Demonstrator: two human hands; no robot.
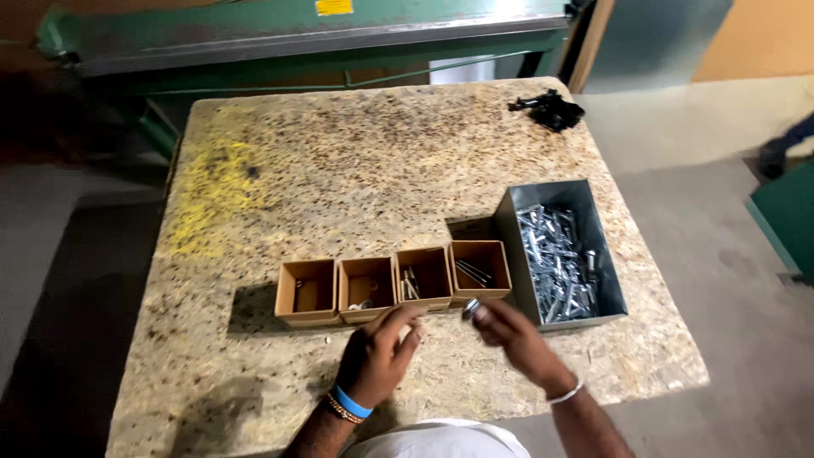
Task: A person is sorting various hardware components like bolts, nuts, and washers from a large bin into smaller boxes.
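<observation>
My right hand [513, 337] pinches a small shiny metal fastener [471, 309] at its fingertips, just in front of the rightmost of several small brown cardboard boxes [395, 288] set in a row. My left hand [379, 354] hovers with fingers apart and nothing in it, in front of the middle boxes. A grey metal bin [560, 254] full of shiny bolts stands to the right of the row. The boxes hold a few fasteners each.
All of this lies on a speckled chipboard table [339, 170] with a yellow stain at the left. A black clump of parts [549, 108] lies at the far right corner. A green metal machine [297, 42] stands behind the table.
</observation>
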